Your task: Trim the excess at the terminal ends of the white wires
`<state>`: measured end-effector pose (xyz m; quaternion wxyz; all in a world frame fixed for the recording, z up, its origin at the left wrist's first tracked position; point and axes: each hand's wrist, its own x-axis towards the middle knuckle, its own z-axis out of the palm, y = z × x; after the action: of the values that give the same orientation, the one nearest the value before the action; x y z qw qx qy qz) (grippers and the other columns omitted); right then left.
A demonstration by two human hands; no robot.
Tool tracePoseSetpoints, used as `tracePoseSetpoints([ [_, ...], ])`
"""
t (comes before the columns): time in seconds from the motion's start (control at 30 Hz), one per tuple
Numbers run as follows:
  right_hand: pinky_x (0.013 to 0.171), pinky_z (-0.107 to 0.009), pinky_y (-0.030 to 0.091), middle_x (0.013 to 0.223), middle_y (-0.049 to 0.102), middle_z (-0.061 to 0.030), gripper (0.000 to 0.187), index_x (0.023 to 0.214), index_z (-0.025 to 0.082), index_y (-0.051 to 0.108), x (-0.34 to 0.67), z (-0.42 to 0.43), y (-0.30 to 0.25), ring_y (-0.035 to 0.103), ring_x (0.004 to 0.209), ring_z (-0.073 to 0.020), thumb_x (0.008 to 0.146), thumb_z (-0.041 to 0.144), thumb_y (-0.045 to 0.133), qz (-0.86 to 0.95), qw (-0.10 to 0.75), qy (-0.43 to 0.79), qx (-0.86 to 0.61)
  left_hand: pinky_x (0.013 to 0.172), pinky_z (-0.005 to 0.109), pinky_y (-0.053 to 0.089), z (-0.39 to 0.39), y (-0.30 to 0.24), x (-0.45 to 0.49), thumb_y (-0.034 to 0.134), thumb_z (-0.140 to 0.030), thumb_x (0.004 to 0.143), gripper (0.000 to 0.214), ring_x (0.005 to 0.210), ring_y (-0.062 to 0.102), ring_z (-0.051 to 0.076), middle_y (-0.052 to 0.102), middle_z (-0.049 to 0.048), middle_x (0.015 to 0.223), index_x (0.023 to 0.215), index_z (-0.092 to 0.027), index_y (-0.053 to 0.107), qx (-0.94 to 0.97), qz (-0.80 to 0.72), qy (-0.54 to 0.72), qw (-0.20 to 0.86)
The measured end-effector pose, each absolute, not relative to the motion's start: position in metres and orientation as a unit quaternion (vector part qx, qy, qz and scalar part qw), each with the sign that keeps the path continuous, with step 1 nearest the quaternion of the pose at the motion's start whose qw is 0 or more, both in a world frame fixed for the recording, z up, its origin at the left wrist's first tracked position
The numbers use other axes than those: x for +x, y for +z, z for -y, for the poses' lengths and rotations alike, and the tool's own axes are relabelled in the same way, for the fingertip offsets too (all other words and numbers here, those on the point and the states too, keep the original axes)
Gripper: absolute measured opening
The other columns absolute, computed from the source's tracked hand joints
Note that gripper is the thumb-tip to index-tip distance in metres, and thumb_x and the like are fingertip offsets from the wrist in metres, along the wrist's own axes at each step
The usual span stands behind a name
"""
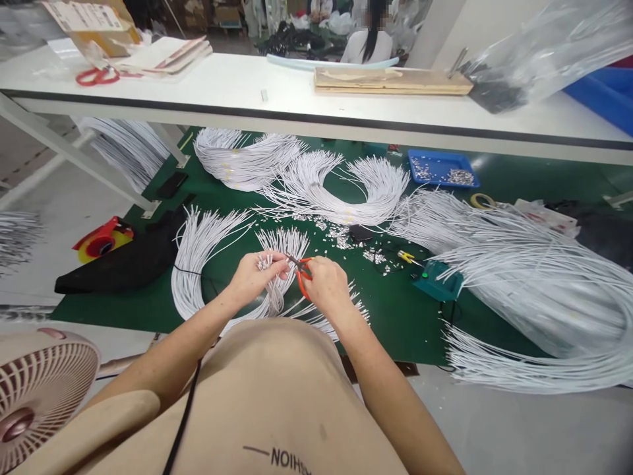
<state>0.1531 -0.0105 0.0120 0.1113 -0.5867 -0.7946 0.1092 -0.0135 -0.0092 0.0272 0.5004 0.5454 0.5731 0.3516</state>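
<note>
Head view | left hand (254, 280) pinches white wire ends (265, 262) | right hand (326, 287) grips red-handled cutters (302, 277), just beside left hand

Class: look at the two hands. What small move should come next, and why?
Probably close the orange-handled cutters in the right hand on a wire end: their tip meets the white wire bundle pinched in the left hand.
</note>
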Motion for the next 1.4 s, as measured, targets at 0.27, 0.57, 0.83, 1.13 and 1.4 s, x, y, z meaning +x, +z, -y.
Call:
tracePoseSetpoints([
  [0.27,0.067,-0.027,0.034,0.082,0.062,-0.0049,0.014,0.077,0.019,0.061,0.152,0.009,0.005,0.055,0.079,-0.0165,0.081,0.024,0.048,0.798,0.117,0.109,-0.582,0.052,0.023,0.039,0.005,0.026,-0.015,0.055,-0.036,0.076,0.022,0.052,0.051,0.011,0.06,0.0021,0.062,0.071,-0.015,0.061,0.56,-0.53,0.338,0.54],
  [0.57,0.057,-0.022,0.035,0.07,0.061,-0.0013,0.021,0.069,0.016,0.061,0.16,-0.006,0.004,0.051,0.062,-0.0113,0.076,0.034,0.053,0.683,0.289,0.35,-0.573,0.055,0.023,0.04,0.001,0.026,-0.017,0.055,-0.04,0.077,0.027,0.055,0.051,0.011,0.06,0.0028,0.065,0.077,-0.014,0.063,0.554,-0.55,0.328,0.532],
  [0.83,0.062,-0.024,0.041,0.071,0.065,-0.0012,0.021,0.078,0.017,0.069,0.138,-0.015,0.01,0.055,0.065,-0.0134,0.068,0.034,0.061,0.554,0.405,0.485,-0.542,0.059,0.025,0.042,0.002,0.024,-0.014,0.053,-0.038,0.078,0.026,0.058,0.055,0.013,0.061,0.0028,0.062,0.077,-0.014,0.064,0.589,-0.555,0.311,0.498],
  [1.13,0.056,-0.023,0.037,0.056,0.057,0.0014,0.018,0.074,0.014,0.07,0.139,-0.011,0.009,0.046,0.053,-0.0093,0.066,0.025,0.058,0.463,0.448,0.577,-0.502,0.058,0.025,0.043,0.002,0.02,-0.014,0.06,-0.038,0.073,0.029,0.061,0.057,0.014,0.063,0.0034,0.066,0.089,-0.014,0.063,0.54,-0.551,0.335,0.541],
  [1.4,0.05,-0.023,0.034,0.047,0.049,0.0037,0.015,0.068,0.014,0.065,0.138,-0.01,0.004,0.044,0.048,-0.0087,0.063,0.028,0.06,0.357,0.437,0.693,-0.45,0.058,0.025,0.042,0.001,0.018,-0.01,0.064,-0.036,0.072,0.044,0.063,0.058,0.014,0.064,0.0034,0.071,0.108,-0.015,0.053,0.484,-0.498,0.376,0.614],
])
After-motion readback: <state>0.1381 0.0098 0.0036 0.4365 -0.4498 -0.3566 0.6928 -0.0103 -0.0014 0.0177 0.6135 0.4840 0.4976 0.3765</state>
